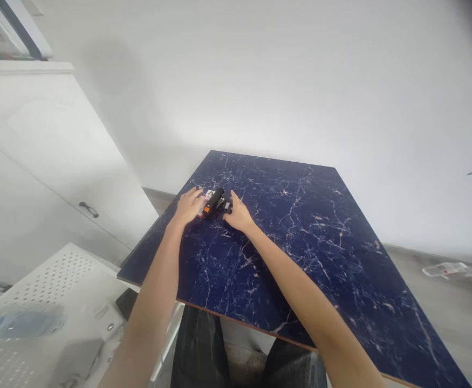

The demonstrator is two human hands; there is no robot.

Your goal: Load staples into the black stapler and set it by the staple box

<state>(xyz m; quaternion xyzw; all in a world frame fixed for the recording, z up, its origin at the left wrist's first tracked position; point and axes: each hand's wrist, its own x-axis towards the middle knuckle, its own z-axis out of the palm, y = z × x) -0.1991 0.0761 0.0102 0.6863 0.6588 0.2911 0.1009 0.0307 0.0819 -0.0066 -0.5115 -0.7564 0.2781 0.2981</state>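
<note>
On the dark blue marbled table (300,226) lies a black object with an orange end that looks like a stapler (213,203). Left of it is a white and red card or packet (209,195), partly covered. My left hand (190,206) rests at the packet, fingers stretched out and its fingertips at the packet's edge. To the right, my right hand (239,214) has its thumb and fingers apart, beside a small black and grey piece (227,206). Whether the right fingers touch that piece I cannot tell.
A white cabinet (49,161) with a dark handle stands at the left. On a white perforated surface (69,269) below it lie a plastic bottle (29,322) and a dark flat object (126,303). Clear crumpled plastic (454,270) lies on the floor at the right.
</note>
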